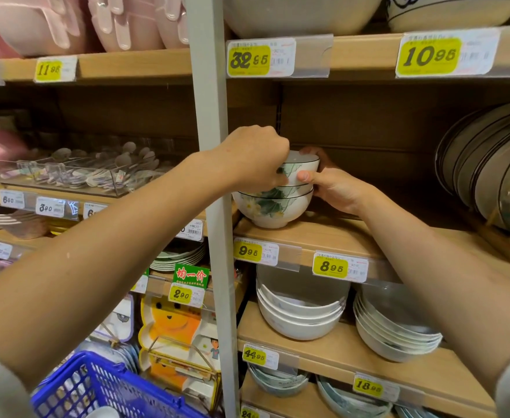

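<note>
Two hands hold the top bowl (303, 170) on a shop shelf (323, 233).
The left hand (256, 159) curls its fingers tight round the bowl's left side. The right hand (335, 188) pinches the right side, thumb in front, fingers behind. The bowl sits on a stack of bowls (273, 209), above the yellow price tag (247, 251).

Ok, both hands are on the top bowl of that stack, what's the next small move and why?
Probably lift the top bowl straight up a little. The left hand and right hand grip it from opposite sides, and it sits nested in the lower bowls close to the shelf edge; a sideways pull could drag the stack along.
</note>
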### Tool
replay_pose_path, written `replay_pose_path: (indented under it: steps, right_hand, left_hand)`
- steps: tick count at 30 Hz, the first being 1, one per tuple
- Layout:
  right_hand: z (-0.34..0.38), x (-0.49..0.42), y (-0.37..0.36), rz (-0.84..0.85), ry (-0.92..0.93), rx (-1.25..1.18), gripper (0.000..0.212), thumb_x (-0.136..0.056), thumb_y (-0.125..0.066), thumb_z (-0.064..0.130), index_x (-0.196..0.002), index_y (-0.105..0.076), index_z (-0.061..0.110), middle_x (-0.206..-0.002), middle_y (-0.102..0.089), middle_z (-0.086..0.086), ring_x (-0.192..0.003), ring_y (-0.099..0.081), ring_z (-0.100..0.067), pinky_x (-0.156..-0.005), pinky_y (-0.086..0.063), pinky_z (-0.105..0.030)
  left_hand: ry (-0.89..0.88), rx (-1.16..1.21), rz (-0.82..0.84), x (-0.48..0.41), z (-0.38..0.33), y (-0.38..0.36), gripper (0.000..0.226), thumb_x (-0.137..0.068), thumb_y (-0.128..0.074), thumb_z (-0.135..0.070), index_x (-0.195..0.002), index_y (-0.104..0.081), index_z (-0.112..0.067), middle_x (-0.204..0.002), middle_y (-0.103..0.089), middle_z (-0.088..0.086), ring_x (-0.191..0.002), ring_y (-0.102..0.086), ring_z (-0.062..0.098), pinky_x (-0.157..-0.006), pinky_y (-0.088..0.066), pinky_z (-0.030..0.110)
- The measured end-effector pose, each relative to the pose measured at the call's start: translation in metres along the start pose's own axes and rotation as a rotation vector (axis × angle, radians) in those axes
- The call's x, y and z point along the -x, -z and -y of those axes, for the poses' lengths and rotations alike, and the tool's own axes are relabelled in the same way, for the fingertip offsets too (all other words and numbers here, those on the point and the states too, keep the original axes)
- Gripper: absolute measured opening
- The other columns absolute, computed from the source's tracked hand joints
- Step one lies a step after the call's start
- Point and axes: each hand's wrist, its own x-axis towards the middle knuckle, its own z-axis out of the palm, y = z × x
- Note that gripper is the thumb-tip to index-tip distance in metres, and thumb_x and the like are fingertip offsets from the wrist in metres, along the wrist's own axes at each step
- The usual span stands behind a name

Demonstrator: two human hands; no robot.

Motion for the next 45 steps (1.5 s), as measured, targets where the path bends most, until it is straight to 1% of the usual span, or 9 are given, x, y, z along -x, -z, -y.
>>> replay_pose_path:
  steps: [2,6,13,20,24,32,39,42,45]
  right_hand:
    - [0.002,-0.001,0.003,0.008,-0.009,0.012,0.091,-0.055,-0.088,0.039,-0.132,-0.040,0.029,-0.126,-0.063,-0.006,-0.118,-0.060,-0.024,-0.099,-0.049,-0.040]
    - [0.009,-0.005,0.004,0.003,-0.026,0.037,0.087,-0.066,-0.079,0.031,-0.141,-0.036,0.024,-0.133,-0.058,-0.011,-0.122,-0.056,-0.027,-0.104,-0.044,-0.043]
    - [0.012,-0.005,0.004,-0.019,-0.014,0.013,0.078,-0.068,-0.077,0.026,-0.136,-0.038,0.028,-0.130,-0.057,-0.009,-0.119,-0.057,-0.027,-0.095,-0.049,-0.036]
    - [0.007,0.001,-0.001,-0.007,-0.018,-0.034,0.108,-0.041,-0.093,0.043,-0.133,-0.038,0.030,-0.132,-0.056,-0.009,-0.118,-0.057,-0.027,-0.087,-0.052,-0.035]
    - [0.009,0.003,-0.003,-0.017,-0.030,-0.025,0.114,-0.031,-0.093,0.055,-0.130,-0.039,0.034,-0.130,-0.057,-0.006,-0.119,-0.056,-0.026,-0.097,-0.048,-0.041]
    - [0.010,0.003,-0.003,-0.009,-0.060,-0.051,0.126,-0.033,-0.093,0.054,-0.142,-0.035,0.029,-0.134,-0.058,-0.008,-0.122,-0.055,-0.026,-0.097,-0.048,-0.041]
    - [0.009,0.011,-0.007,-0.025,-0.057,-0.139,0.115,-0.041,-0.095,0.043,-0.141,-0.037,0.036,-0.130,-0.062,-0.001,-0.121,-0.058,-0.021,-0.098,-0.048,-0.041]
    - [0.012,0.017,-0.009,-0.064,-0.051,-0.164,0.116,-0.053,-0.092,0.035,-0.148,-0.025,0.039,-0.141,-0.051,-0.004,-0.126,-0.052,-0.024,-0.106,-0.043,-0.049]
    - [0.010,0.029,-0.014,-0.166,-0.054,-0.177,0.126,-0.052,-0.092,0.040,-0.150,-0.014,0.045,-0.148,-0.044,-0.004,-0.128,-0.050,-0.020,-0.107,-0.041,-0.051]
  left_hand:
    - [-0.014,-0.015,0.002,0.001,0.000,-0.005,0.043,-0.083,-0.067,-0.049,-0.102,-0.061,-0.011,-0.081,-0.054,0.003,-0.074,-0.054,0.022,-0.057,-0.037,0.032]
    - [0.012,0.009,-0.007,0.000,-0.001,-0.014,0.040,-0.082,-0.072,-0.036,-0.111,-0.056,-0.013,-0.093,-0.061,0.006,-0.079,-0.055,0.024,-0.059,-0.037,0.033]
    - [0.045,0.085,-0.011,0.002,0.003,-0.015,0.038,-0.082,-0.073,-0.034,-0.110,-0.058,-0.014,-0.093,-0.061,0.005,-0.076,-0.048,0.020,-0.060,-0.033,0.032]
    - [-0.013,0.106,0.026,-0.001,0.006,-0.011,0.030,-0.086,-0.069,-0.030,-0.111,-0.060,-0.016,-0.090,-0.061,0.003,-0.079,-0.053,0.022,-0.058,-0.032,0.030]
    - [-0.003,0.120,0.034,-0.003,0.007,-0.011,0.028,-0.088,-0.065,-0.028,-0.114,-0.059,-0.018,-0.090,-0.062,0.003,-0.075,-0.048,0.019,-0.048,-0.023,0.026]
    - [0.002,0.095,0.015,-0.003,0.006,-0.012,0.037,-0.090,-0.064,-0.028,-0.125,-0.058,-0.021,-0.103,-0.067,0.006,-0.095,-0.062,0.030,-0.063,-0.036,0.034]
    - [0.037,0.044,0.080,-0.002,0.001,-0.005,0.049,-0.090,-0.063,-0.030,-0.137,-0.052,-0.021,-0.122,-0.064,0.010,-0.111,-0.059,0.033,-0.079,-0.047,0.039]
    - [0.099,0.054,-0.075,0.012,-0.012,-0.002,0.046,-0.092,-0.060,-0.034,-0.135,-0.051,-0.021,-0.120,-0.062,0.006,-0.108,-0.058,0.026,-0.076,-0.045,0.034]
    - [0.334,0.660,-0.410,0.052,-0.058,-0.017,0.056,-0.090,-0.060,-0.035,-0.142,-0.042,-0.024,-0.140,-0.044,-0.006,-0.127,-0.041,0.009,-0.096,-0.034,0.018]
